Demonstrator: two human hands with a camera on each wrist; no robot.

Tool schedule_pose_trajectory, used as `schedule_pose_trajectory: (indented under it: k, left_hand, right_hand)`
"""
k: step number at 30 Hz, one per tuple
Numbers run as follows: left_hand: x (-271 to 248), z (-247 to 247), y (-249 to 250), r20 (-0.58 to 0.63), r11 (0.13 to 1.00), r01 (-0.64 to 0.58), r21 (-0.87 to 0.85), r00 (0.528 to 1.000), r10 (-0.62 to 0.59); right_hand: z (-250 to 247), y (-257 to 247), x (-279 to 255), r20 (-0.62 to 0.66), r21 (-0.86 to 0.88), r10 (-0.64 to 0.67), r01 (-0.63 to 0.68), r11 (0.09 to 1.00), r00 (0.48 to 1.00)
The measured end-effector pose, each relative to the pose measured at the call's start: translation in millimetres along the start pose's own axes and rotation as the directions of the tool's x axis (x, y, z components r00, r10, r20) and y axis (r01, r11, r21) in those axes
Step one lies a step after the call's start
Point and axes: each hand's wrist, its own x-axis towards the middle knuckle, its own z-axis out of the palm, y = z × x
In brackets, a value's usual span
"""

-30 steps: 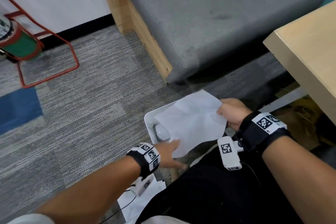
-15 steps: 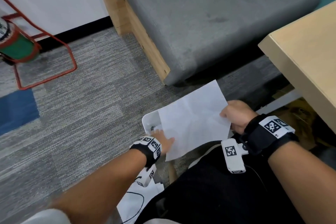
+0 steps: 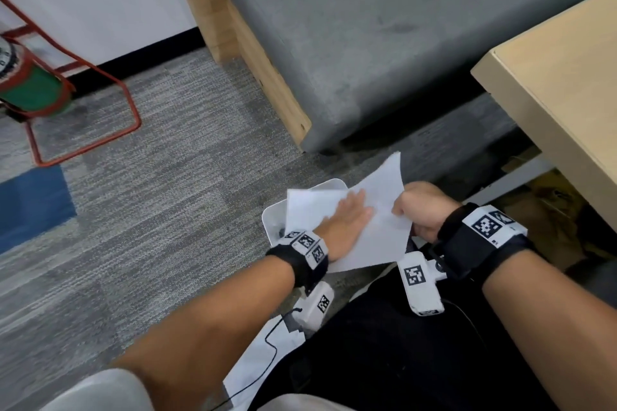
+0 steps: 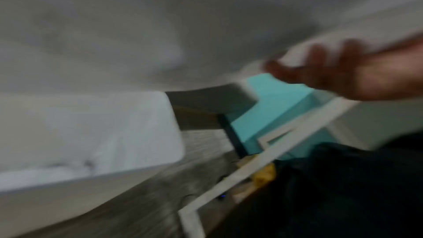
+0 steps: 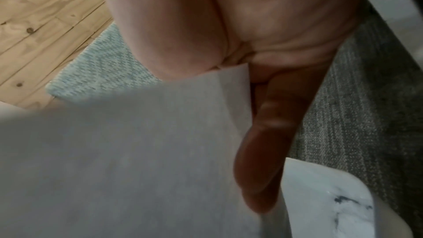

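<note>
A white sheet of paper (image 3: 377, 227) lies tilted over a white bin (image 3: 271, 222) on the carpet in front of my knees. My left hand (image 3: 350, 213) rests flat on top of the sheet with straight fingers. My right hand (image 3: 405, 208) grips the sheet's right edge with curled fingers. In the right wrist view the paper (image 5: 114, 151) runs between thumb and fingers (image 5: 263, 151), and crumpled white paper shows inside the bin (image 5: 332, 205). The left wrist view is blurred; the bin (image 4: 91, 133) sits under the sheet.
A grey cushioned bench (image 3: 367, 27) with a wooden frame stands just beyond the bin. A beige table (image 3: 551, 93) overhangs on the right. A red wire stand (image 3: 83, 110) with a green can is at far left. Another white sheet (image 3: 253, 360) lies by my leg.
My left hand left the sheet's lower left edge and now lies flat on top of it. The sheet has tipped, its far corner pointing up. My right hand keeps its grip.
</note>
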Motion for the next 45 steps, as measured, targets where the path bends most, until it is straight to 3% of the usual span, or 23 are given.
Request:
schedule_pose_trajectory:
  k: [2,4,6,8,10,11,13,15,18,23,27,30,32,33,34,35,38,40,42,45]
  left_hand:
    - [9,-2,-30,0.055,0.957,0.238,0.164,0.967,-0.249]
    - [9,-7,-56,-0.008,0.884,0.388,0.26,0.917,-0.4]
    - [6,-11,-58,-0.106,0.918,0.33,0.219,0.944,-0.314]
    - [-2,-11,-30,-0.152,0.992,0.065,0.105,0.987,-0.049]
    - [-8,-4,3,-0.135,0.982,-0.182,0.059,0.973,0.188]
    - [-9,-1,16,-0.097,0.97,-0.235,0.068,0.966,0.241]
    - [5,10,1,-0.003,0.975,-0.182,0.128,0.983,0.184]
    - [16,8,-31,0.05,0.976,0.031,0.214,0.998,-0.042]
    - [8,-3,-75,-0.013,0.87,0.289,0.4,0.951,-0.309]
    - [-29,-45,-94,-0.236,0.942,0.292,0.166,0.939,-0.25]
    - [-60,-87,-58,-0.471,0.985,0.174,-0.016,0.868,-0.161]
    - [-96,-113,12,-0.588,0.993,-0.007,-0.114,0.807,-0.062]
    - [-131,-123,72,-0.555,0.939,-0.249,-0.239,0.828,0.078]
    - [-145,-123,102,-0.528,0.901,-0.295,-0.319,0.845,0.089]
    - [-153,-118,130,-0.543,0.867,-0.4,-0.299,0.818,0.19]
    - [-163,-109,159,-0.56,0.82,-0.532,-0.211,0.753,0.345]
    - [-164,-71,237,-0.48,0.74,-0.667,-0.08,0.677,0.558]
    - [-153,-43,271,-0.302,0.692,-0.718,-0.07,0.676,0.672]
    - [-139,-14,307,-0.17,0.677,-0.735,0.026,0.665,0.728]
    - [-120,27,347,-0.069,0.643,-0.732,0.225,0.647,0.76]
  right_hand:
    - [-5,5,-1,-0.014,0.022,0.003,-0.003,1.0,1.0]
    - [-10,11,1,-0.028,0.023,0.013,-0.012,1.0,1.0]
    - [-11,15,3,-0.041,0.011,0.024,-0.024,1.0,0.999]
    - [-8,15,4,-0.024,0.011,0.018,-0.018,1.0,1.0]
    - [-3,10,5,0.0,-0.002,-0.007,0.007,1.0,1.0]
    - [-1,7,4,0.015,-0.003,-0.015,0.015,1.0,1.0]
    - [-1,3,2,0.038,0.007,-0.034,0.034,0.999,0.999]
    - [-8,2,-1,0.044,0.024,-0.052,0.051,0.998,0.998]
    - [-24,4,-14,0.054,0.099,-0.085,0.079,0.992,0.995]
    - [-43,2,-74,0.178,0.196,-0.248,0.213,0.957,0.952]
    - [-65,4,-156,0.228,0.261,-0.466,0.407,0.875,0.855]
    - [-89,19,-220,0.086,0.369,-0.56,0.496,0.786,0.824]
    - [-108,37,-255,-0.052,0.425,-0.595,0.557,0.714,0.802]
    - [-117,47,-273,-0.115,0.439,-0.598,0.581,0.685,0.793]
    - [-126,56,-290,-0.178,0.445,-0.586,0.596,0.669,0.79]
    - [-135,66,-304,-0.248,0.459,-0.558,0.603,0.652,0.792]
    - [-165,105,-340,-0.493,0.406,-0.416,0.625,0.667,0.764]
    - [-185,130,-358,-0.626,0.295,-0.342,0.619,0.728,0.701]
    - [-206,158,-371,-0.757,0.173,-0.263,0.572,0.801,0.598]
    - [-232,200,-380,-0.885,0.018,-0.162,0.38,0.925,0.437]
